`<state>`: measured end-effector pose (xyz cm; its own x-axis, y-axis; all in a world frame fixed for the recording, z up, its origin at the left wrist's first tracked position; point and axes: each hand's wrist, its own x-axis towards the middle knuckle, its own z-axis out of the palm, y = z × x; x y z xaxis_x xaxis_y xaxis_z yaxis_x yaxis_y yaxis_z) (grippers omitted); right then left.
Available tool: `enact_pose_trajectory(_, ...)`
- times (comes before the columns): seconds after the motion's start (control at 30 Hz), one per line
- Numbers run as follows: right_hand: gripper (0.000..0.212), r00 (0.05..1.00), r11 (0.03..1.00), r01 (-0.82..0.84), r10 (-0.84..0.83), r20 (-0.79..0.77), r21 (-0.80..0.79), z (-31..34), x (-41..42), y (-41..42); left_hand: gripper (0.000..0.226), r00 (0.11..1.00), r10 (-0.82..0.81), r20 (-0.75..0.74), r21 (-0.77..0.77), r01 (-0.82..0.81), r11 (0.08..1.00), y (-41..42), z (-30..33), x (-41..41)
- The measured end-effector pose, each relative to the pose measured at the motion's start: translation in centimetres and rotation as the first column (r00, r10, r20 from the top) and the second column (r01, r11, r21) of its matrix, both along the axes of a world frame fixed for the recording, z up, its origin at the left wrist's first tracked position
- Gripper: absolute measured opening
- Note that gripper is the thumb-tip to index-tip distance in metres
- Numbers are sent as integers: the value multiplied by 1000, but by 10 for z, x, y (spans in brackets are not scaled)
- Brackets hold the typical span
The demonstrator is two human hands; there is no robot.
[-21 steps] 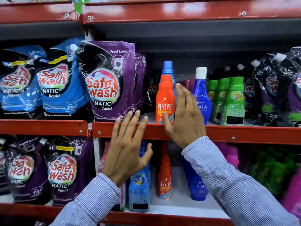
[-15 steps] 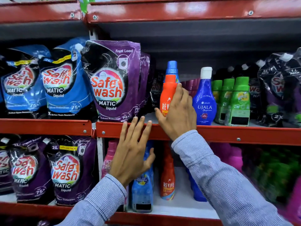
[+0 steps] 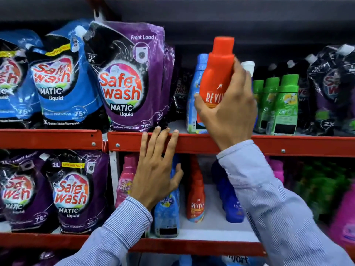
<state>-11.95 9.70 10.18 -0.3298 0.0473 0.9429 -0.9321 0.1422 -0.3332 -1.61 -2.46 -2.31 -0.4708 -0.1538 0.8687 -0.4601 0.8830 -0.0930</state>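
- Above the red shelf rail (image 3: 201, 144), at the front of the middle shelf, the orange Revive bottle (image 3: 217, 73) sits in the right hand (image 3: 228, 112). The thumb presses the label side at the left and the fingers curl round the right flank, so the grip is low on the body and the cap stays free.
- Its base is hidden behind the palm. The cap stands well above the neighbouring bottles and the body leans a little, so I judge it clear of the shelf rather than standing on it.
- That low hold probably suits drawing the bottle forward, away from the light-blue bottle (image 3: 196, 89) just behind it and the white-capped bottle (image 3: 248, 66) beside the fingers.
- The left hand (image 3: 155, 173) holds nothing. Its fingers are straight and slightly spread, tips resting on the rail's top edge, thumb out — most likely a brace to steady the reach.
- A purple Safewash pouch (image 3: 130, 79) stands to the left and green bottles (image 3: 284, 104) to the right — tightly packed stock, which may be why the bottle is raised.
- Another Revive bottle (image 3: 196, 202) stands on the shelf below.
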Motion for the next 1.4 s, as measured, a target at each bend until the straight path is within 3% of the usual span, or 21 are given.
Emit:
enact_pose_trajectory(0.17,85,993,992,-118,119,-26,46,-46,16,38,84,999,-5,-48,14,5,1000,3,-2,-3)
enact_pose_trajectory(0.33,84,977,968,-204,191,96,149,-127,12,49,86,998,21,-60,23,-19,1000,6,-3,-7)
enact_pose_trajectory(0.57,80,920,903,-270,140,367,333,-216,-18,26,82,994,40,-101,9,-39,999,6,-6,-11)
enact_pose_trajectory(0.9,80,856,812,-341,60,514,473,-273,-36,-18,85,995,43,-96,13,-42,999,6,-5,-12)
enact_pose_trajectory(1.23,86,854,783,-337,19,520,523,-274,-33,-14,81,993,65,-102,22,-63,998,8,-5,-13)
enact_pose_trajectory(1.3,85,889,807,-297,38,457,511,-266,-29,-5,82,992,76,-97,24,-74,997,9,-5,-13)
enact_pose_trajectory(1.4,73,964,892,-205,114,239,404,-237,-23,13,84,992,87,-87,28,-85,996,10,-5,-14)
